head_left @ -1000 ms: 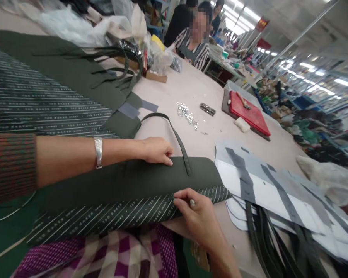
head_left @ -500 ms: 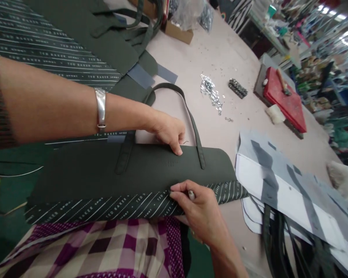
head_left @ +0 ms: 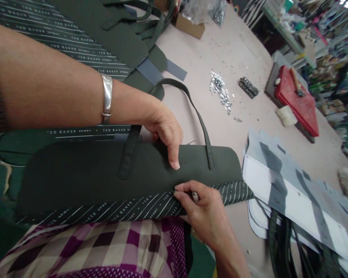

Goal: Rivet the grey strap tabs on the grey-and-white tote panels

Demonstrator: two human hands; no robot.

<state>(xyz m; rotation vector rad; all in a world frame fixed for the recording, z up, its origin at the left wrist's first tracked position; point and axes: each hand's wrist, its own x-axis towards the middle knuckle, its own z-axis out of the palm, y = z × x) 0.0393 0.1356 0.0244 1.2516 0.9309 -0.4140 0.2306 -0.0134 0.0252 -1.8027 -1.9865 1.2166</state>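
Observation:
A dark green bag panel (head_left: 75, 170) with a patterned lining (head_left: 127, 210) folded up along its near edge lies in front of me. Two strap ends are fixed to its face, and a handle (head_left: 195, 112) loops up from them. My left hand (head_left: 165, 133) grips the panel's far edge, thumb pressed on the face and fingers hidden behind. Below it, my right hand (head_left: 204, 210) pinches the near edge where panel and lining meet. A slim tool with a pale, rounded end (head_left: 195, 197) sticks out between its fingers; the rest is covered.
More green panels and straps (head_left: 104, 34) lie at upper left. Small metal pieces (head_left: 220, 90) are scattered on the table (head_left: 191, 54), beside a dark cluster (head_left: 248, 87). A hammer (head_left: 297, 82) rests on a red block (head_left: 295, 102). Grey-white pieces (head_left: 278, 181) are stacked at right.
My left thumb has slid down and left across the panel's face, over part of the embossed marking. My right hand keeps its pinch at nearly the same spot. The view has shifted slightly.

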